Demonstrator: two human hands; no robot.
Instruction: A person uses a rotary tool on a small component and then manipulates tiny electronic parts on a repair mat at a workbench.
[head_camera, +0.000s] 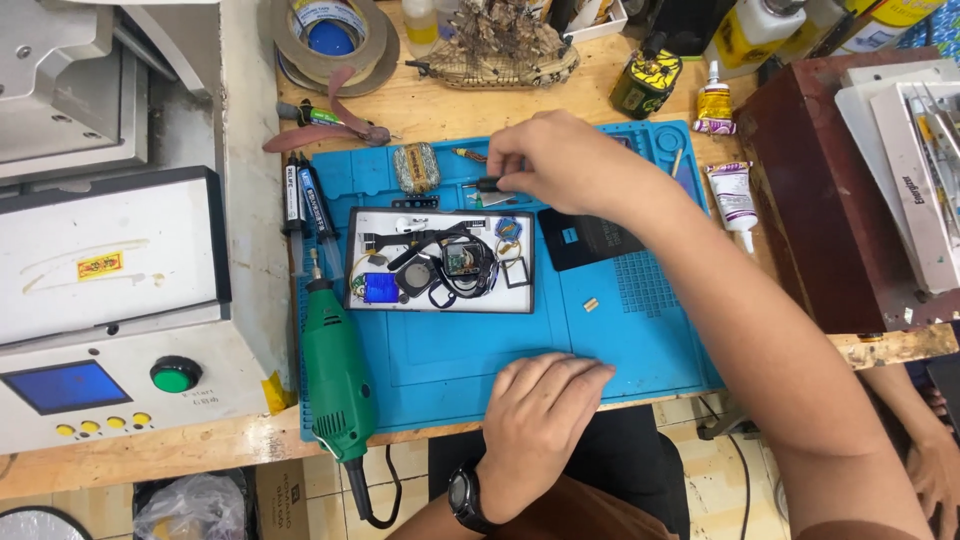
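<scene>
My right hand (560, 160) reaches over the far side of the blue work mat (460, 350) and pinches a small black-handled tool (488, 184) just above the white parts tray (375, 302). The tray holds a disassembled watch with its black strap, a round case, a blue battery and small frames. My left hand (540, 420), wearing a black wristwatch, rests fingers curled on the mat's near edge, holding nothing. A black rectangular piece (590, 240) lies on the mat under my right forearm.
A green rotary tool (335, 370) lies along the mat's left edge. A white machine (110, 300) with a green button stands at left. Tape rolls (330, 35), glue tubes (733, 195), bottles and a model ship (500, 45) line the back. A dark red box (830, 200) sits at right.
</scene>
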